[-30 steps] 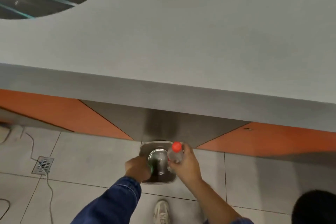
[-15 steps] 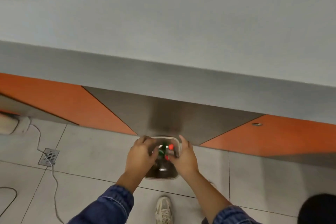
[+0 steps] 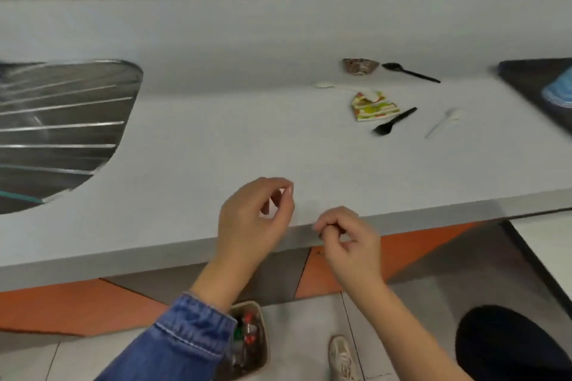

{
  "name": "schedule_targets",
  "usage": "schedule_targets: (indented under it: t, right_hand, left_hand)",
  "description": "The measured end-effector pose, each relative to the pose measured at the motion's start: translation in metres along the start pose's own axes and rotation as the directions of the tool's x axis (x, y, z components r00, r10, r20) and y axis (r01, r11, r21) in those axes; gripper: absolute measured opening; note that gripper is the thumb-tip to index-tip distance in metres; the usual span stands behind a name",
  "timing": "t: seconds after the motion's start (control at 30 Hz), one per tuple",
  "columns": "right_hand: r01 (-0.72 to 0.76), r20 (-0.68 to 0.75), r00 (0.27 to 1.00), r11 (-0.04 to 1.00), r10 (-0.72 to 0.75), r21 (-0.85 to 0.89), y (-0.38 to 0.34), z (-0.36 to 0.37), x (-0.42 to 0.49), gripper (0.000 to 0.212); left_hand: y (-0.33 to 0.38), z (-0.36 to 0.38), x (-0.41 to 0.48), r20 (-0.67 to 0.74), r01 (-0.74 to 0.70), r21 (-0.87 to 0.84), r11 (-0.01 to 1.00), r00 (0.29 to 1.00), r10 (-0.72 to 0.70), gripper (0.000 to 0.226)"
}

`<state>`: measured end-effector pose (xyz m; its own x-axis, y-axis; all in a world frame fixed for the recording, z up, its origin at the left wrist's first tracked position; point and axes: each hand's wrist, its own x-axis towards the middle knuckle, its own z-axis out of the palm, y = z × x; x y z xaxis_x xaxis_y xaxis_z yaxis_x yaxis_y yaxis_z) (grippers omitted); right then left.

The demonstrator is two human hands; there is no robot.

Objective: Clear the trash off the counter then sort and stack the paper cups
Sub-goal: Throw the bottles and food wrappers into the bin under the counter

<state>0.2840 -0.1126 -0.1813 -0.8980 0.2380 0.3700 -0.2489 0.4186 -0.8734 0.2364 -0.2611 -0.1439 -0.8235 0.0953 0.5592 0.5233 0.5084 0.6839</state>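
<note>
My left hand [image 3: 252, 218] hovers over the front edge of the grey counter [image 3: 232, 133], fingers loosely curled, holding nothing. My right hand [image 3: 346, 241] hangs just off the counter edge, fingers also curled and empty. At the back right of the counter lie a crumpled patterned paper cup [image 3: 360, 66], a flattened colourful wrapper [image 3: 373, 107], two black plastic spoons [image 3: 410, 72] [image 3: 393, 122] and two white plastic spoons [image 3: 335, 86] [image 3: 442, 122]. On the floor under my left sleeve stands the trash bin [image 3: 260, 346], with bottles inside it.
A steel sink drainboard [image 3: 62, 127] is set into the counter at the left. A dark tray [image 3: 532, 80] with something blue sits at the far right edge. A tiled wall runs behind. My shoe [image 3: 340, 356] is on the floor tiles.
Both hands have let go of the bottles into the bin and risen to counter height. The view has tilted up from the floor to the counter top.
</note>
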Motion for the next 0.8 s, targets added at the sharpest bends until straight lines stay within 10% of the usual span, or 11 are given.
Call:
schedule_targets:
  t: [0.4,0.6,0.8]
  right_hand:
    - [-0.019,-0.206,0.979,0.993,-0.006,-0.121,0.034,-0.131,0.246,0.02]
    - [0.013,0.078,0.997,0.896,0.024,-0.443,0.08,-0.134,0.364,0.028]
    - [0.189,0.497,0.827,0.704,0.262,-0.685,0.129,-0.099,0.421,0.064]
  left_hand:
    - [0.038,0.198,0.19,0.274,0.324,0.245,0.914,0.881,-0.386,0.05]
    - [0.028,0.247,0.216,0.344,0.348,0.503,0.791,0.759,-0.553,0.081]
    - [0.018,0.236,0.226,0.418,0.553,0.283,0.784,0.665,-0.619,0.068]
